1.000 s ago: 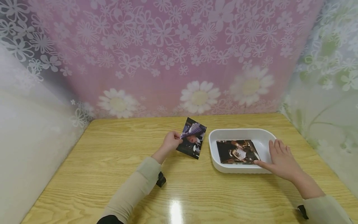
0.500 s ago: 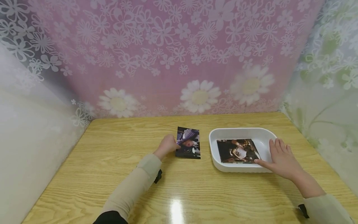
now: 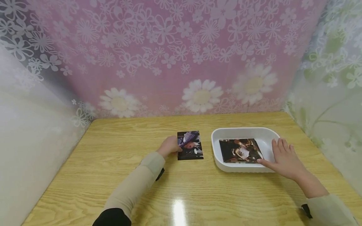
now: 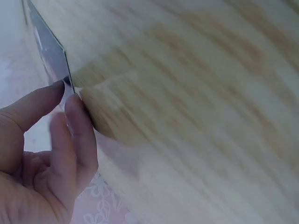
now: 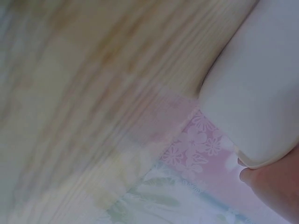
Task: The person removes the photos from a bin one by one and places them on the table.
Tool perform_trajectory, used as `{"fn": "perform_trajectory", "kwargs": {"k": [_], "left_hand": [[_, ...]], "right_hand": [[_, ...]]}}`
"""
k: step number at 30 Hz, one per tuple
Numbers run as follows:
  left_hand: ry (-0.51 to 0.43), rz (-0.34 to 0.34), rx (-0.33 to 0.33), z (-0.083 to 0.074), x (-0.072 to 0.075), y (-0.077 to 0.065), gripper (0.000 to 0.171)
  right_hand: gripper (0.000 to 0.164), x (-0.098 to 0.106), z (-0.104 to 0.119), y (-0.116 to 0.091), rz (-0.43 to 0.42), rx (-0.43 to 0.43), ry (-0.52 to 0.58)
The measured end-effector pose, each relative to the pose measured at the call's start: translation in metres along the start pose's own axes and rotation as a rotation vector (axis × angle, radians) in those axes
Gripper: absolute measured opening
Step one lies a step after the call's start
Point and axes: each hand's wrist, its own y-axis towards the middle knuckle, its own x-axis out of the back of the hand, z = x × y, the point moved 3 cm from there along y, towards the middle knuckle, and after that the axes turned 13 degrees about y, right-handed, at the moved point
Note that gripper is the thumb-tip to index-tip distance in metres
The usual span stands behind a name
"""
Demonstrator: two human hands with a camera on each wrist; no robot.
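Observation:
My left hand [image 3: 169, 146] pinches the left edge of a glossy photo [image 3: 190, 145] of a figure in a purple striped hat, close over the table left of the tray. In the left wrist view, thumb and fingertips [image 4: 74, 105] meet at the edge of the photo [image 4: 49, 51]. To the right stands a white rounded tray [image 3: 217, 163] with several dark-toned photos [image 3: 240, 150] stacked in it. My right hand [image 3: 287, 161] rests on the tray's right end, fingers straight over the rim and thumb at the front rim. The right wrist view catches the tray's outer wall [image 5: 257, 79].
The light wood table [image 3: 118, 141] runs back to a pink curtain [image 3: 158, 62] printed with flowers. Pale floral sheets hang at the left [image 3: 34, 125] and right [image 3: 333, 103]. A light reflection [image 3: 178, 210] shines on the table near the front.
My left hand has lowered the photo toward the table and turned it from a tilt to nearly square. My right hand and the tray have stayed in place.

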Motion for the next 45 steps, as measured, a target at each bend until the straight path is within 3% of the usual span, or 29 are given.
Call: {"fn": "perform_trajectory", "kwargs": {"k": [4, 8, 14, 18, 21, 26, 32, 35, 40, 45], "left_hand": [[-0.026, -0.02, -0.013, -0.008, 0.006, 0.002, 0.026], [-0.147, -0.052, -0.082, -0.031, 0.016, 0.003, 0.032], [-0.294, -0.168, -0.311, -0.087, 0.023, 0.004, 0.034], [-0.27, -0.274, -0.469, -0.125, 0.019, 0.006, 0.04], [-0.234, -0.278, -0.544, -0.146, 0.013, 0.008, 0.043], [-0.061, -0.22, -0.574, -0.168, -0.001, 0.013, 0.054], [0.36, -0.206, -0.56, -0.185, -0.014, 0.015, 0.052], [0.507, -0.184, -0.563, -0.19, -0.019, 0.017, 0.052], [0.64, -0.121, -0.542, -0.19, -0.028, 0.021, 0.07], [0.681, -0.048, -0.502, -0.189, -0.034, 0.021, 0.08]], "right_hand": [[0.1, 0.001, 0.0, 0.001, 0.009, -0.006, 0.003], [0.1, 0.003, 0.0, 0.0, 0.01, -0.012, 0.0], [0.1, 0.003, -0.001, -0.001, 0.006, -0.016, 0.001], [0.1, 0.003, 0.0, -0.001, 0.009, -0.022, 0.008], [0.1, 0.002, 0.001, -0.001, 0.022, -0.029, 0.02], [0.1, -0.001, 0.002, 0.0, 0.024, -0.025, 0.022], [0.1, -0.001, 0.0, 0.0, 0.006, -0.014, 0.011], [0.1, 0.0, -0.001, 0.0, -0.002, -0.008, 0.004], [0.101, 0.002, 0.0, 0.0, 0.005, -0.015, 0.006], [0.1, 0.001, 0.0, 0.0, 0.008, -0.017, 0.004]]}}
